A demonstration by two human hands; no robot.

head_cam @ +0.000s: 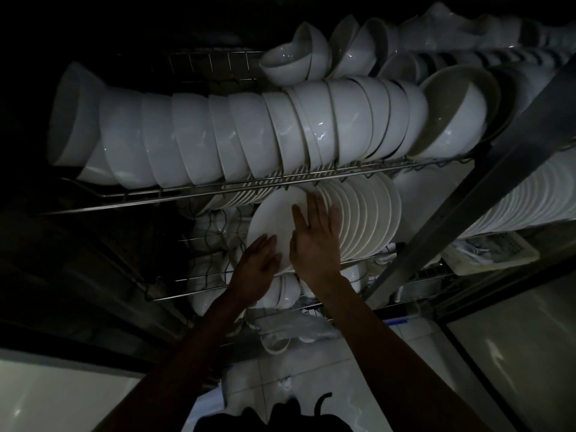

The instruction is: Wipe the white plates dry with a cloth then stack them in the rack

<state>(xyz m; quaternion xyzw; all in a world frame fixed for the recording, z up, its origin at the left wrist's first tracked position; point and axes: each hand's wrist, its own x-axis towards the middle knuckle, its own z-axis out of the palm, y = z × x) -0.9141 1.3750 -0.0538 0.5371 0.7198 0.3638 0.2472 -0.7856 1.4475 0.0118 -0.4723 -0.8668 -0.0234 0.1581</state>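
At centre frame, a round white ceramic plate (269,218) is being pressed by the flat, open left hand (257,265) and right hand (314,241) against the long row of stacked white plates (364,213) in the wire rack (199,280), suggesting stacking is well advanced; no cloth is seen.

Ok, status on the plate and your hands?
Both hands, left and right, flat on the plate. Plate leaning against racked row. Nothing blocking.
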